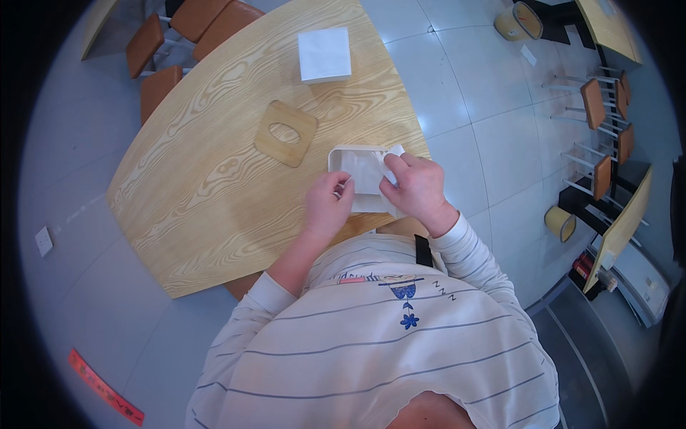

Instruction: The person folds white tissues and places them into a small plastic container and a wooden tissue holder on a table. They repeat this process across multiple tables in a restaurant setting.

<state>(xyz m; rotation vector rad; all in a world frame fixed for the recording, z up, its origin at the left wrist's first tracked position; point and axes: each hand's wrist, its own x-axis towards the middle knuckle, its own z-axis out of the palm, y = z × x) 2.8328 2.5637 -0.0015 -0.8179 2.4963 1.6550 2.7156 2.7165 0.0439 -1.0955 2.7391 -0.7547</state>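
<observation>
A white open-topped box [370, 202] sits at the table's edge nearest me, with thin white sheets [360, 167] inside that look like tissue. My right hand [417, 183] is over the box's right side, its fingers closed on a crumpled white sheet [396, 150]. At the box's left side is my left hand [330, 199], fingers curled and thumb close to the forefinger; whether something thin is pinched there is not clear. Beyond the box lies a flat wooden lid [302, 152] with an oval hole. Farther off stands a white square box or block [325, 55].
The wood-grain table [203, 236] has a curved left edge and a straighter right edge. Brown-seated chairs [161, 88] stand past its far left side. On the tiled floor [450, 96] to the right are waste bins [560, 223] and more chairs [594, 103].
</observation>
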